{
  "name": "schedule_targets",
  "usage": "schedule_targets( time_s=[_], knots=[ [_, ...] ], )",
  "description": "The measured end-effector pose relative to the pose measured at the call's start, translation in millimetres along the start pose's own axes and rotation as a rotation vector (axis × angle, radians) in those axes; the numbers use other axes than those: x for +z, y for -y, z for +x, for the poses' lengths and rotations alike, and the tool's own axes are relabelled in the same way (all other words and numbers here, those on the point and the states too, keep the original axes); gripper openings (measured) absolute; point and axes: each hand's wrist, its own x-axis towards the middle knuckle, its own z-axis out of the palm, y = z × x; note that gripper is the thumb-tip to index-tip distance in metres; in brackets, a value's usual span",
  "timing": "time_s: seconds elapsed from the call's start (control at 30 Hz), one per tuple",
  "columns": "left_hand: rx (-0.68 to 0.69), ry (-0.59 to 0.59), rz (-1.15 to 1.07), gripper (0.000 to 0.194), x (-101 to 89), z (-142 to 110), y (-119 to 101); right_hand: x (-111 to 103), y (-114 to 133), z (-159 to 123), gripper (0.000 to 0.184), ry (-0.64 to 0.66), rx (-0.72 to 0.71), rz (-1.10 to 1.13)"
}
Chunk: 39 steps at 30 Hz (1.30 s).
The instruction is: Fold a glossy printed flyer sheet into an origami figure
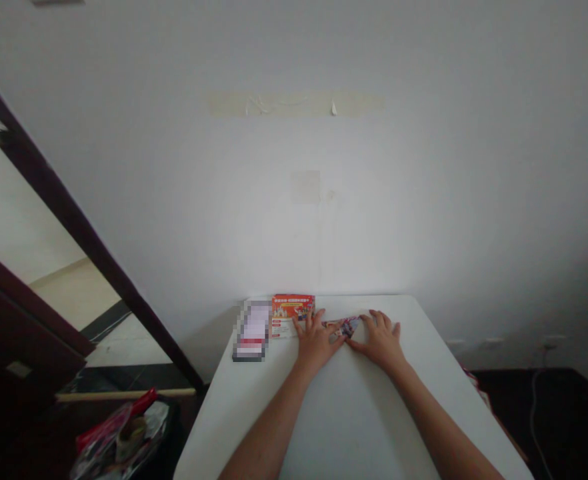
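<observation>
Both my hands rest on a white table (pixel 354 413) near its far edge. My left hand (pixel 314 339) lies flat with fingers spread, its fingers over the right edge of an orange and white printed leaflet (pixel 288 312). My right hand (pixel 381 339) also lies flat with fingers stretched out. Between the two hands sits a small folded piece of colourful printed paper (pixel 345 327), and both hands press on its ends.
A phone (pixel 253 331) lies on the table left of the leaflet. A white wall stands right behind the table. A dark door frame (pixel 69 220) slants at the left, and a bag with red and clear plastic (pixel 124 433) sits on the floor.
</observation>
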Motion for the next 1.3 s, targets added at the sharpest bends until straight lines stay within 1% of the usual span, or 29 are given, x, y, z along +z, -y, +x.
schedule_targets(
  time_s=[0.13, 0.2, 0.3, 0.43, 0.57, 0.67, 0.8, 0.9, 1.0, 1.17, 1.3],
  knots=[
    [0.005, -0.011, -0.006, 0.043, 1.8, 0.1, 1.1, 7.6, -7.2, 0.6, 0.076, -0.045, -0.032, 0.040],
    [0.009, -0.007, -0.010, 0.043, 1.7, 0.1, 1.2, 10.6, -11.2, 2.1, 0.066, -0.082, -0.042, 0.069],
    [0.009, 0.001, -0.023, 0.043, 0.8, -0.1, 0.9, 13.3, -17.3, 5.1, 0.050, -0.172, -0.056, 0.131],
    [0.005, 0.009, -0.040, 0.043, -0.4, -0.4, 0.3, 13.9, -23.8, 8.8, 0.031, -0.249, -0.181, 0.238],
    [0.005, 0.013, -0.039, 0.042, -1.6, -0.3, -0.4, 12.9, -23.1, 9.1, 0.017, -0.230, -0.291, 0.296],
    [-0.003, 0.022, -0.029, 0.043, -2.5, -0.3, -0.9, 12.0, -18.3, 6.9, 0.014, -0.183, -0.324, 0.297],
    [0.008, 0.022, -0.003, 0.043, -2.2, -0.5, -0.3, 8.6, -12.4, 4.0, 0.013, -0.126, -0.334, 0.279],
    [0.022, 0.014, 0.011, 0.043, -0.7, -0.5, 0.8, 4.0, -10.0, 3.1, 0.013, -0.115, -0.322, 0.260],
    [0.019, 0.015, 0.020, 0.044, 0.4, 0.5, 1.0, -1.1, -7.7, 2.9, 0.013, -0.131, -0.259, 0.243],
    [-0.012, 0.072, 0.001, 0.044, -1.9, 3.5, -0.6, -7.7, -1.8, 1.9, 0.012, -0.174, -0.127, 0.229],
    [-0.022, 0.107, -0.008, 0.045, -4.3, 4.1, -1.3, -6.9, -1.8, 3.3, 0.013, -0.202, -0.061, 0.220]
  ],
)
